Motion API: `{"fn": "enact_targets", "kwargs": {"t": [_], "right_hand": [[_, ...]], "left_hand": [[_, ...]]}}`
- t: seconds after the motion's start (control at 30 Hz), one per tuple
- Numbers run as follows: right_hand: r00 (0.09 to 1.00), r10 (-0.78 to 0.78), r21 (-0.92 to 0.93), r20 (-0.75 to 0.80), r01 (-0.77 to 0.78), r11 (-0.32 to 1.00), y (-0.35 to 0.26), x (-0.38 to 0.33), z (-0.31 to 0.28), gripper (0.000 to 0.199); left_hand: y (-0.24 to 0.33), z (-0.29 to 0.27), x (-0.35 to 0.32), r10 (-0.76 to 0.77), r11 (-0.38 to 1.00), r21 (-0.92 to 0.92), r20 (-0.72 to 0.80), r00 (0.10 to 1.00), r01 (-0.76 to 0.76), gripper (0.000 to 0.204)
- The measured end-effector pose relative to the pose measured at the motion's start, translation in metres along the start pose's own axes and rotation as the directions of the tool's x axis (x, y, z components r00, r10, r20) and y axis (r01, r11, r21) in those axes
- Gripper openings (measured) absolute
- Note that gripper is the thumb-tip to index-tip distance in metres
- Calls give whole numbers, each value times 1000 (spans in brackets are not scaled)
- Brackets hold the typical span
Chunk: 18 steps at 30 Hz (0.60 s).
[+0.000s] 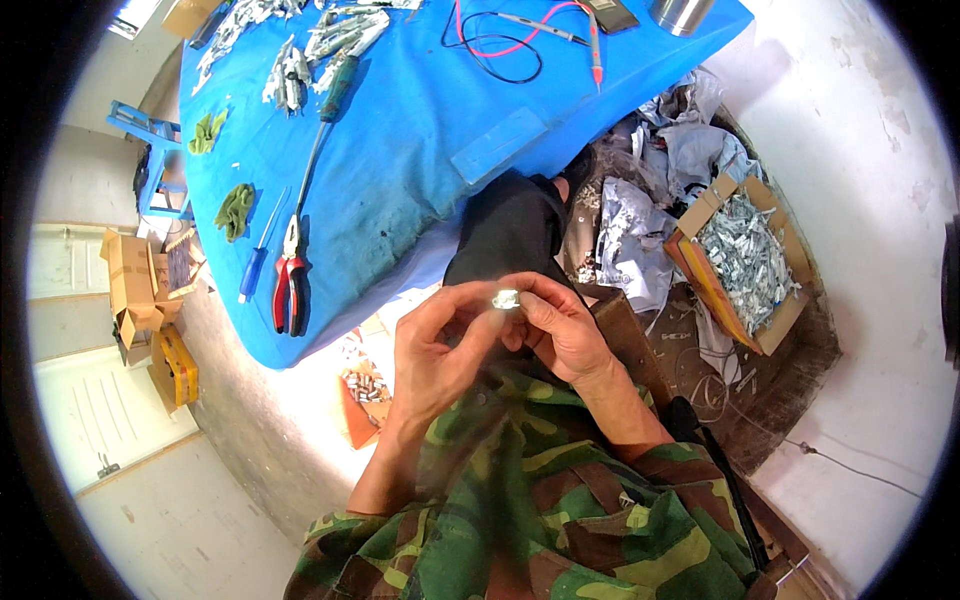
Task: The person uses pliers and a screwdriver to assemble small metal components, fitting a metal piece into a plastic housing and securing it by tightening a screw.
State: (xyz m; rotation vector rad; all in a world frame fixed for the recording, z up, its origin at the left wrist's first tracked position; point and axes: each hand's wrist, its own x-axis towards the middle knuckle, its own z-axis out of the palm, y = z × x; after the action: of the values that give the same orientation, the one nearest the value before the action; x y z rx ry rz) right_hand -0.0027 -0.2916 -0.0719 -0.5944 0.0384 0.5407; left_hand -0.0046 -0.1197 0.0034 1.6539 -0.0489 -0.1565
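— So, what is being held?

— One small, pale, shiny piece point(506, 298), silvery-white and roughly oblong, too tiny to make out further. It sits in the air between both hands, just off the near edge of the blue-covered desk point(420, 150), above the person's lap.

— How are the hands placed?

— Both come up from the lower edge, in camouflage sleeves pushed back from the forearms. The left hand point(440, 345) is curled, its thumb and forefinger closed on the left end of the piece. The right hand point(560, 325) mirrors it, fingertips pinched on the right end, knuckles turned upward. The two hands touch at the fingertips.

— What lies around them?

— On the desk, red-handled pliers point(291, 280) beside a blue-handled screwdriver point(258, 260), well apart from the hands. At the far edge, red and black probe leads point(510, 45). On the floor to the right, a cardboard box point(745, 260) heaped with small silvery parts.
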Motion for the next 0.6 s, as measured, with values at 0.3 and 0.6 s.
{"fn": "enact_targets", "kwargs": {"t": [0.3,0.6], "right_hand": [[1000,-5,-55,-1,5,998,0,1,1,28],[997,-76,-301,-20,66,951,-2,4,1,28]], "left_hand": [[8,-5,3,88,985,156,-51,995,-80,15],[3,-18,1,34,964,267,-82,996,-11,14]]}}
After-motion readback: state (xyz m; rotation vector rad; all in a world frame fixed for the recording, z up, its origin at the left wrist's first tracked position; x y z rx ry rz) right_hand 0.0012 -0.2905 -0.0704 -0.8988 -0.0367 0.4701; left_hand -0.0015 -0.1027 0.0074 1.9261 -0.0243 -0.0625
